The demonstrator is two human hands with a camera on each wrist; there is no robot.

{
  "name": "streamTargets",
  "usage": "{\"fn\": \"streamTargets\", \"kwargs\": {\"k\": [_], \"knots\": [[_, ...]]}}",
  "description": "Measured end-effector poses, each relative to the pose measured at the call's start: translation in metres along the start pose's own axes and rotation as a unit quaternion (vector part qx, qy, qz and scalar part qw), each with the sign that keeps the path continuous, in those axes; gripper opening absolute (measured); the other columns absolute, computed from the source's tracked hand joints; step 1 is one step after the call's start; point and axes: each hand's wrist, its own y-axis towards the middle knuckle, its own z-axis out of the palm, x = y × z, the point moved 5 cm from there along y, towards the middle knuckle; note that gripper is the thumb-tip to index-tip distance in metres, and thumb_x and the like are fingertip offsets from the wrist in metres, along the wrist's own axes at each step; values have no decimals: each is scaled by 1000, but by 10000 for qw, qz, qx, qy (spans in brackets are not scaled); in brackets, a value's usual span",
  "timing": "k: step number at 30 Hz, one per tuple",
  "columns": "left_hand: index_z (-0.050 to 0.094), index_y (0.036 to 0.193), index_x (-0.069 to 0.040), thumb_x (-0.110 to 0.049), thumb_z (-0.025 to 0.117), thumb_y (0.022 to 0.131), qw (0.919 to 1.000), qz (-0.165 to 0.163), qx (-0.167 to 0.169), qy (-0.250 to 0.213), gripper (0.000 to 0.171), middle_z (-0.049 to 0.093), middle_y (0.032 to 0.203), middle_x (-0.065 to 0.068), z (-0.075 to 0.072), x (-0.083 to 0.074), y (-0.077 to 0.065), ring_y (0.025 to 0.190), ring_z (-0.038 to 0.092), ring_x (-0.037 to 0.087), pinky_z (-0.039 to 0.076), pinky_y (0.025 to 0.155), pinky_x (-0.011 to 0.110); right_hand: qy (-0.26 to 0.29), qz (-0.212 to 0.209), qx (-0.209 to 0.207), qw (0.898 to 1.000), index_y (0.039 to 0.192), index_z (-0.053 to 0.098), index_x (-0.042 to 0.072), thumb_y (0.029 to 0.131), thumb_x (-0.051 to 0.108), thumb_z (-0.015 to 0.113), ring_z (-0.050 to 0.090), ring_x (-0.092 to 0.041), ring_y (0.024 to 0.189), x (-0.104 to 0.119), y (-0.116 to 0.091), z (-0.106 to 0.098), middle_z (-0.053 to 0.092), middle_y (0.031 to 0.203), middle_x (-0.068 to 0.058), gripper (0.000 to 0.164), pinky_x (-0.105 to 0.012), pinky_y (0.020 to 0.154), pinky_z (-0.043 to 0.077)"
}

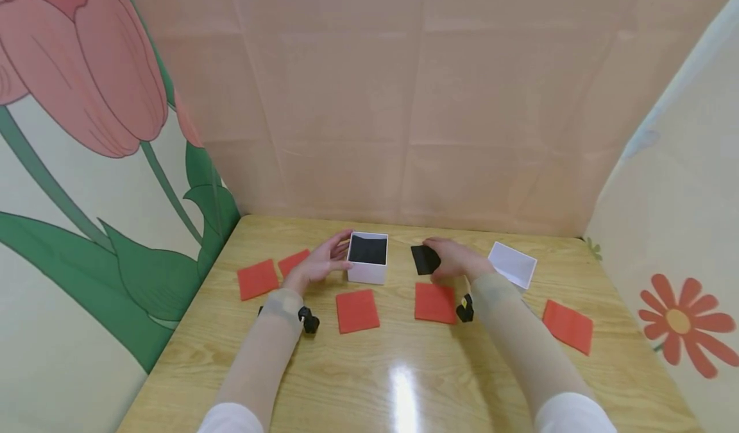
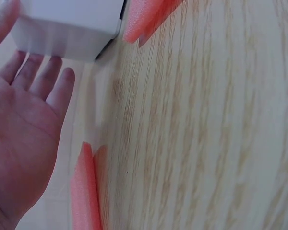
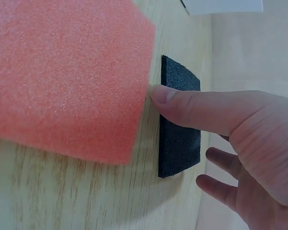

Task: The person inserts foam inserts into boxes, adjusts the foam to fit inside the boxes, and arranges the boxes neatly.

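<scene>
1 black pad [image 1: 423,262], partly hidden by right hand [image 1: 456,258].

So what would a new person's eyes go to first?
Probably the giant pink tulip, upper left in the head view. Next, maybe the bright red squares spread across the wooden table. Toward its back, the white box by the left hand and the black piece at the right hand also stand out.

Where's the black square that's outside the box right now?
In the head view, the black square is just right of centre at the right hand, to the right of the white box and just beyond a red square.
</scene>
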Motion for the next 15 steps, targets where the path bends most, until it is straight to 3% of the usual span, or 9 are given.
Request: {"fn": "streamTargets", "kwargs": {"k": [8,15], "knots": [[24,171,-10,2,75,97,9999,-51,-59,116,90,27,175,13,-1,2,0,159,31,33,29,127,45,-16,-37,37,10000,161,43,-1,84,11,89,44,-45,148,1,1,-2,46,162,-23,90,-61,122,34],[22,170,-4,6,74,98,9999,-3,-47,93,90,26,175,17,-1,3,0,159,29,36,28,127,47,-129,125,150,9997,160,45,-1,88,16,89,45,-47,145,2,4,0,46,161,-26,86,-62,121,35]]}}
